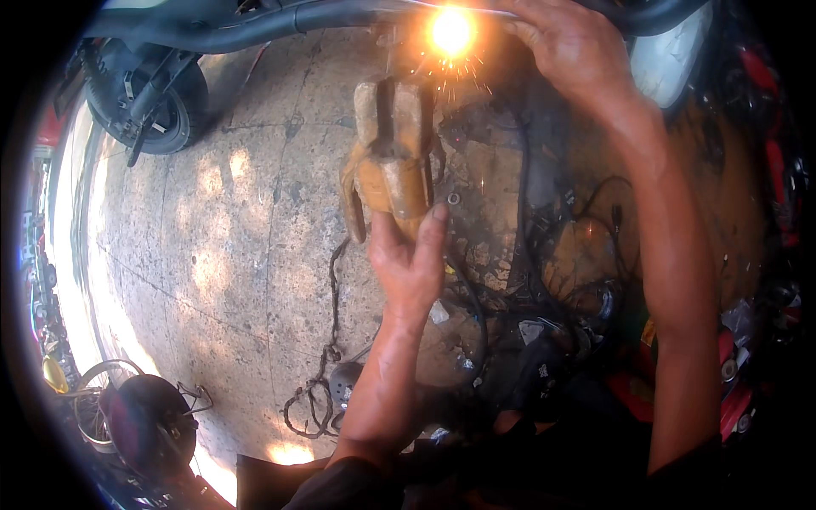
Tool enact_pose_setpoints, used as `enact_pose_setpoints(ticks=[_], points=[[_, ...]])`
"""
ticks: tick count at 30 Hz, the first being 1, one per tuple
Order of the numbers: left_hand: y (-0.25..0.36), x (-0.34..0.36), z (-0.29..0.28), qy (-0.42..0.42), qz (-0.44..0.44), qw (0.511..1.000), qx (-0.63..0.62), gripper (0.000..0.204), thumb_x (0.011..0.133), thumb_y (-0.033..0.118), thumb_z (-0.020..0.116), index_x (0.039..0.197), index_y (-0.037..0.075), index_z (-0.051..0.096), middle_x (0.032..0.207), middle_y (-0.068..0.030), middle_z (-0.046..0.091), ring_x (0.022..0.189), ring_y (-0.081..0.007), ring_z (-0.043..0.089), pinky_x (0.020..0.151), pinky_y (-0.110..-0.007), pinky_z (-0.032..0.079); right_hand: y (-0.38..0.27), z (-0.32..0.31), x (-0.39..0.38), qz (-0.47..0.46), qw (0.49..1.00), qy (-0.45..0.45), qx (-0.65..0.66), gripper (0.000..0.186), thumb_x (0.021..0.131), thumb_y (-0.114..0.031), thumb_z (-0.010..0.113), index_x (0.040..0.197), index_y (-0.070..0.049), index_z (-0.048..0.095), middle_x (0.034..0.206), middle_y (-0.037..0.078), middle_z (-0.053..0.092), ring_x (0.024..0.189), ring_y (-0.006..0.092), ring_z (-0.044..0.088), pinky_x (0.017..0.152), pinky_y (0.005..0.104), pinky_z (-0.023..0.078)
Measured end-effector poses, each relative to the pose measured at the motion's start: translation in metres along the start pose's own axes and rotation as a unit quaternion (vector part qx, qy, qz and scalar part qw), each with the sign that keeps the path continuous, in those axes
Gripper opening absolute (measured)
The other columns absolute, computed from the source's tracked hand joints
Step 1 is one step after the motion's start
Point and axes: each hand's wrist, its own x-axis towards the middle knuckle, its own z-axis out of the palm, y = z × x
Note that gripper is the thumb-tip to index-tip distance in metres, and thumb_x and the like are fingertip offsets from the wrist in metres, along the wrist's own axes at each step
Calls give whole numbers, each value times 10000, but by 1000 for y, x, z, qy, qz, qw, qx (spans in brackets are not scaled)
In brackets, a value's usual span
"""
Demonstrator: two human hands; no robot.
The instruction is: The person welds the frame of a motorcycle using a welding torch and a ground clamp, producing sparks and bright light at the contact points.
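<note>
My left hand (404, 263) is wrapped round a worn, yellow-brown welding electrode holder (395, 183), its two blocky jaws pointing up and away from me. Beyond the jaws, a bright welding arc (451, 32) throws sparks just below a dark metal tube (255, 30). Reaching in from the right, my right hand (582, 51) is closed close to the arc. A thin, rod-like line runs from its fingertips toward the glare, which hides the far end and the spot being welded.
A wheel with a black tyre (174, 110) stands at the far left below the tube. Dark cables (523, 187) and a twisted cord (330, 340) lie on the stained concrete floor (221, 229). A round dark object (149, 425) is at the near left; red parts lie along the right edge.
</note>
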Motion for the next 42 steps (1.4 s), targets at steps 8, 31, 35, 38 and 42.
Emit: enact_pose_setpoints(ticks=[8,31,35,38,42], points=[[6,4,4,-1,10,1000,-13,440,884,178,679,1222,-50,514,1054,-110,620,917,-159,578,796,-281,472,3,1,-3,-2,1000,-5,-8,182,825,-150,644,951,-33,704,920,153,687,858,325,650,763,394,530],[-23,-28,-24,35,23,998,-38,380,885,220,666,1130,-23,506,789,-42,575,597,-99,538,529,-228,440,13,14,-5,0,997,-48,-65,317,821,-108,657,1137,-125,657,1067,103,675,957,299,642,819,394,527],[-19,-20,-19,25,51,998,5,415,884,225,666,1172,-34,516,871,-50,592,707,-107,549,630,-236,450,14,17,-6,-21,996,-22,-79,296,816,-100,661,1112,-107,669,1050,111,680,945,290,648,813,386,531],[-18,-19,-17,26,62,998,2,452,884,234,666,1206,-43,513,955,-63,598,796,-117,549,705,-247,452,13,18,-8,-7,997,-22,-77,283,819,-104,663,1102,-99,673,1054,114,679,947,288,650,818,378,531],[-19,-11,-15,11,43,999,-9,463,885,239,660,1215,-49,512,1001,-69,600,833,-124,553,729,-254,454,10,17,-5,-6,998,-1,-61,272,830,-94,650,1100,-94,675,1063,119,677,958,293,649,835,370,527]])
